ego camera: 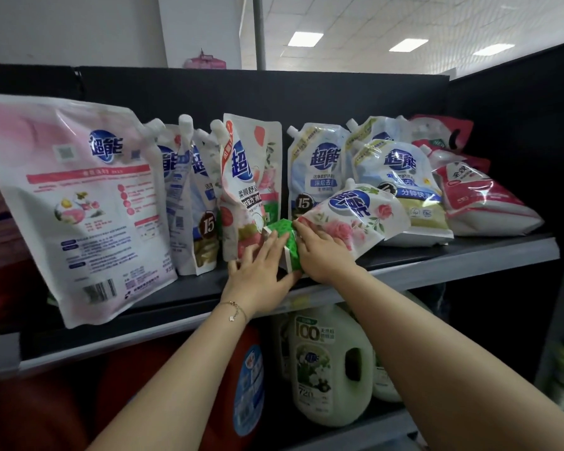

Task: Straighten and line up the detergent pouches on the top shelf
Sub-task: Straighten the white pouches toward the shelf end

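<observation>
so, both hands on the rose pouch (355, 216), a floral-print detergent pouch lying tipped over with its spout up and back, green bottom end toward the shelf edge. right hand (323, 255) laid over the lower part of it, fingers curled onto the print, thumb side hidden so can't tell how tight the hold is. left hand (258, 275) flat and spread against the green bottom gusset, fingers fanned out, pressing rather than pinching. thin bracelet (235, 312) on the left wrist.

just left of the hands, a white and pink pouch (248, 187) standing upright but leaning a bit, touching the green end. further left, a couple of blue-label pouches (189, 196) crammed together at angles, then a big pink pouch (79, 203) leaning out over the front edge, back label showing. right behind the hands, one blue pouch (313, 170) upright, next to it another blue and yellow pouch (401, 187) slumped backward, and a red and white pouch (469, 196) flopped on its side at the far right.

all of it on the top shelf (453, 252), dark with a grey front lip. below, a pale green jug (329, 366) and a red container (176, 392) on the lower shelf.
</observation>
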The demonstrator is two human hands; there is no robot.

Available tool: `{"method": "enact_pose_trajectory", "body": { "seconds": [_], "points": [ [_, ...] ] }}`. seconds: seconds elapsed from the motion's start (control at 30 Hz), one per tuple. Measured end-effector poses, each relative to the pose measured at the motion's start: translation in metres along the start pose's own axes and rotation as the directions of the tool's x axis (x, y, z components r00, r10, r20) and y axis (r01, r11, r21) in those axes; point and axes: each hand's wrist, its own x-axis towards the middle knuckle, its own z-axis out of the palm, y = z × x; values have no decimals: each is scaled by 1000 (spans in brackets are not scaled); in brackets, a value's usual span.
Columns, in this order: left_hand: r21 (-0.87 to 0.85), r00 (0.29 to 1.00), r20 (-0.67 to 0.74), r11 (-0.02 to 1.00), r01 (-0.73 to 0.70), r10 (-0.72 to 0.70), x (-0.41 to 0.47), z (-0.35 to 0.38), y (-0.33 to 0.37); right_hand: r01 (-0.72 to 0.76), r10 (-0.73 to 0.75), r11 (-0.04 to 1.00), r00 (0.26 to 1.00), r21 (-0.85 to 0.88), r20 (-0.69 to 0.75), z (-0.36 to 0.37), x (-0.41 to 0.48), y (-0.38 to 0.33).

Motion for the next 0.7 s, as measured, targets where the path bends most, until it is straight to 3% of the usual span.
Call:
{"method": "enact_pose_trajectory", "body": {
  "seconds": [0.33,0.57,0.7],
  "points": [
    [-55,998,68,998,20,-16,7,-11,5,25,-25,1000,999,5,43,-5,7,2],
    [100,996,94,995,-20,11,17,-28,9,142,-142,983,990,-119,2,1,11,10],
    [150,995,94,988,-39,25,25,-31,19,272,-261,951,961,-148,89,-11,9,21]
  ]
}}
